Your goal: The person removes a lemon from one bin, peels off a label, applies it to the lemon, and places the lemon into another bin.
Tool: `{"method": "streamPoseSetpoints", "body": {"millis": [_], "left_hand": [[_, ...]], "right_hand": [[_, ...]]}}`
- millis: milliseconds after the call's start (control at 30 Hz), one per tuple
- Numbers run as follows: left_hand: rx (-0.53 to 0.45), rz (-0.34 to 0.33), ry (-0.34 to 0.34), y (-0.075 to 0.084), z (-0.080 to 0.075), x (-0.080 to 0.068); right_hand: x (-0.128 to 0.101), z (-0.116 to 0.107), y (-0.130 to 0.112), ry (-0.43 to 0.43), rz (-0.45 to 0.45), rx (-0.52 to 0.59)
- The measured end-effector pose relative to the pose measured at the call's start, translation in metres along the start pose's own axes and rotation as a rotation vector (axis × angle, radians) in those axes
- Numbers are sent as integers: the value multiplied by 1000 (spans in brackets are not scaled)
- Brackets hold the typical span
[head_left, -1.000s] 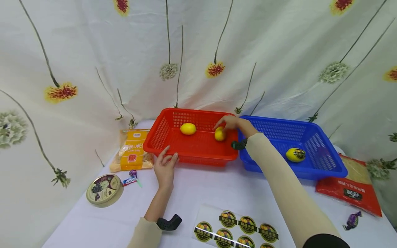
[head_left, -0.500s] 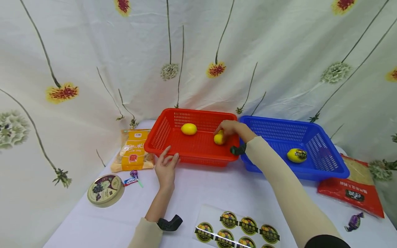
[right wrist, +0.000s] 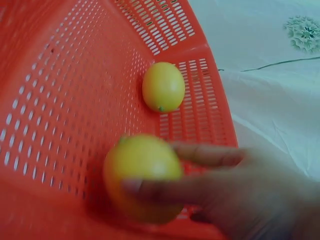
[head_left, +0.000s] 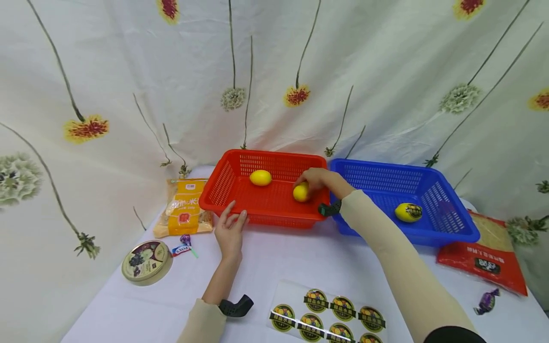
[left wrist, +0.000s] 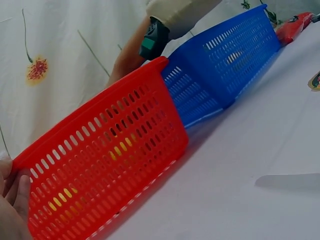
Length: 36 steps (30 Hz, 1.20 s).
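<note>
Flower-printed cloth hangs behind a white table [head_left: 326, 257]. From the left edge: a round tin [head_left: 145, 261], wrapped candy [head_left: 183, 246] and a yellow rice bag [head_left: 184, 206]. My left hand [head_left: 230, 231] rests with relaxed fingers against the near-left corner of the red basket [head_left: 240, 202], steadying it. Inside, one lemon [head_left: 260, 177] lies near the far wall; my right hand [head_left: 319, 180] curls its fingers [right wrist: 200, 187] around a second lemon [head_left: 300, 192] at the basket's right end. The blue basket [head_left: 446, 226] alongside holds a stickered lemon [head_left: 408, 212]; a sticker sheet [head_left: 328, 314] lies at the near edge. Risk, as I judge it: the grip looks shallow, so the round fruit could roll free.
</note>
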<state>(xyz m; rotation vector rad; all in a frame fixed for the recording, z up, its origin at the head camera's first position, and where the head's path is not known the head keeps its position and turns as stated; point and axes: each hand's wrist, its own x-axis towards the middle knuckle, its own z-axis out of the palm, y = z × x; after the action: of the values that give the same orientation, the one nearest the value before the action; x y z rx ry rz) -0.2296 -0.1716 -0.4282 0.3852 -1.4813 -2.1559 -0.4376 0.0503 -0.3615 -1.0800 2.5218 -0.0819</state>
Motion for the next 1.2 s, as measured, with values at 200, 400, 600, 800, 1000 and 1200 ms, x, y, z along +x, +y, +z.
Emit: {"method": "streamPoseSetpoints", "body": {"millis": [200, 400, 600, 800, 1000, 1200], "left_hand": [[2, 51, -4, -7, 5, -1], [18, 70, -11, -8, 6, -1], [42, 55, 13, -9, 4, -3], [59, 103, 35, -8, 3, -5], [44, 95, 53, -8, 2, -2], [82, 53, 51, -7, 8, 0]], "right_hand": [[-28, 0, 0, 165, -132, 211], [-80, 10, -19, 442, -289, 424], [-144, 45, -51, 692, -283, 502], [-185, 100, -74, 903, -183, 488], [-202, 159, -77, 944, -6, 514], [-202, 200, -66, 945, 46, 536]]}}
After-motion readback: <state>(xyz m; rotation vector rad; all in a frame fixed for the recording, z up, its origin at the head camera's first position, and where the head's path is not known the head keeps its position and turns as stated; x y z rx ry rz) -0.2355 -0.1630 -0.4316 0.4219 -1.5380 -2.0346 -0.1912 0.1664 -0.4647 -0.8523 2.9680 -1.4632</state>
